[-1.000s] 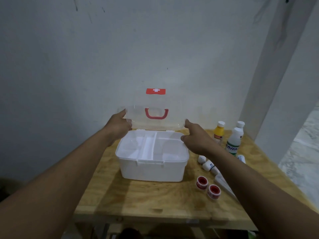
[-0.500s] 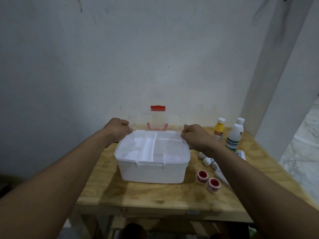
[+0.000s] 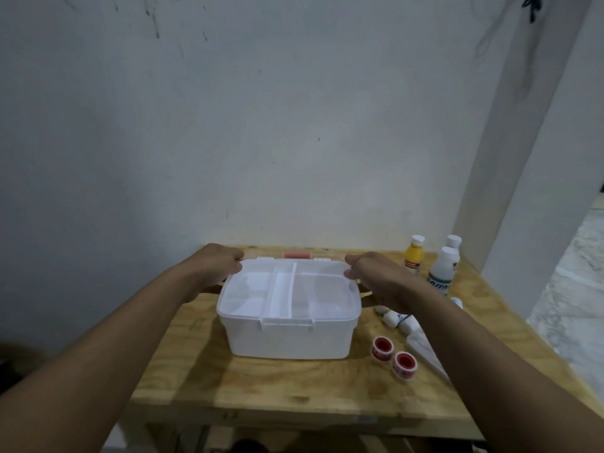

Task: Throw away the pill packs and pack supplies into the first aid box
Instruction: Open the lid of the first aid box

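Note:
The white first aid box (image 3: 289, 338) stands open in the middle of the wooden table (image 3: 261, 387), showing a white tray with compartments. Its clear lid (image 3: 271, 258) with a red handle (image 3: 296, 255) lies folded back behind the box, almost flat. My left hand (image 3: 217, 264) grips the lid at the back left corner with curled fingers. At the back right corner my right hand (image 3: 376, 274) pinches the lid. Supplies lie to the right: two red and white tape rolls (image 3: 381, 348), small white bottles (image 3: 390, 317) and a white packet (image 3: 425, 351). No pill packs are in view.
A yellow bottle (image 3: 413, 258) and two white bottles (image 3: 443, 269) stand at the table's back right corner. The wall (image 3: 294, 125) rises right behind the table. A white pillar (image 3: 539, 158) stands at the right, with floor beyond it.
Both hands have swung the clear lid from upright down and back behind the box. The red handle now sits low behind the rear rim. The view has tilted slightly down.

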Demonstrator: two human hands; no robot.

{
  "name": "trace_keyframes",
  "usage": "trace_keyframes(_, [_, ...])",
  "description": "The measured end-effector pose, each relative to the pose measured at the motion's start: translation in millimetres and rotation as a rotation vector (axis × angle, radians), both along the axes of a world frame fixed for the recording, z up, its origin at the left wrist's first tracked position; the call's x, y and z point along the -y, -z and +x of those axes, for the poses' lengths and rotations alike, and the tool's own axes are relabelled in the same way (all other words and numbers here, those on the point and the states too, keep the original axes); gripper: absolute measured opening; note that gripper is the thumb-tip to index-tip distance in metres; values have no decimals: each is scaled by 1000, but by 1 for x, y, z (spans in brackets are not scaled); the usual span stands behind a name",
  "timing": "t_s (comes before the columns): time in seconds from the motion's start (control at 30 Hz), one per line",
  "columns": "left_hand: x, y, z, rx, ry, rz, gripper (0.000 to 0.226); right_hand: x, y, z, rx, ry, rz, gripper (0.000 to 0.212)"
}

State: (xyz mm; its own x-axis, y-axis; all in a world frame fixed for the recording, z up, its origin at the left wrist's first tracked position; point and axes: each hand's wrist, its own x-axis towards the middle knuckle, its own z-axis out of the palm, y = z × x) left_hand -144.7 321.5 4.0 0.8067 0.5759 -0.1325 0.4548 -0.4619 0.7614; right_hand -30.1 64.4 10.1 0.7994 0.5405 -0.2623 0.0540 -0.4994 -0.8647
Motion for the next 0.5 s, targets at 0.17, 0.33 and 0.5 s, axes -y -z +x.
trace_keyframes(0.17, [-2, 3, 2, 36, -36, -57, 33, 0, 6, 3, 81, -35, 5, 29])
trace_keyframes(0.33, [-5, 5, 4, 76, -71, -91, 37, -4, 11, 1, 86, -41, 71, 24])
trace_keyframes(0.5, [-8, 6, 5, 83, -73, -77, 37, -6, 12, -2, 95, -40, 88, 26])
